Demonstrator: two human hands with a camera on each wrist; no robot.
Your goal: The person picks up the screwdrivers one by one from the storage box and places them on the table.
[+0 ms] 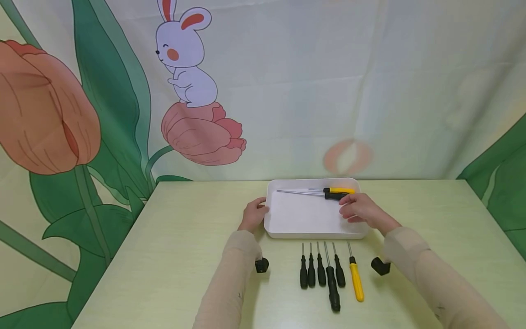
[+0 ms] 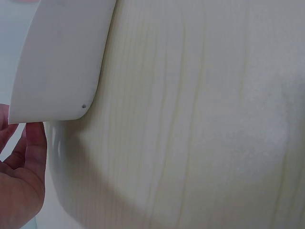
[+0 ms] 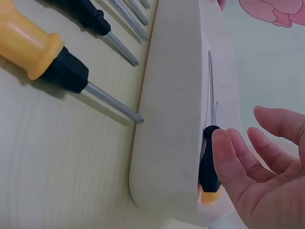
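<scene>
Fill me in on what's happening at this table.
A person's left hand holds the left end of a white tray. Their right hand is over the tray's right end, near the handle of a black screwdriver that lies inside beside a yellow screwdriver. Six more lie on the table on the person's side of the tray: five black ones and one yellow one.

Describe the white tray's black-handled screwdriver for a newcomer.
On the pale yellow table stands a white rectangular tray. Inside, along its far side, lies the black-handled screwdriver, nearer the viewer and longer-shafted than the yellow-handled screwdriver.
</scene>
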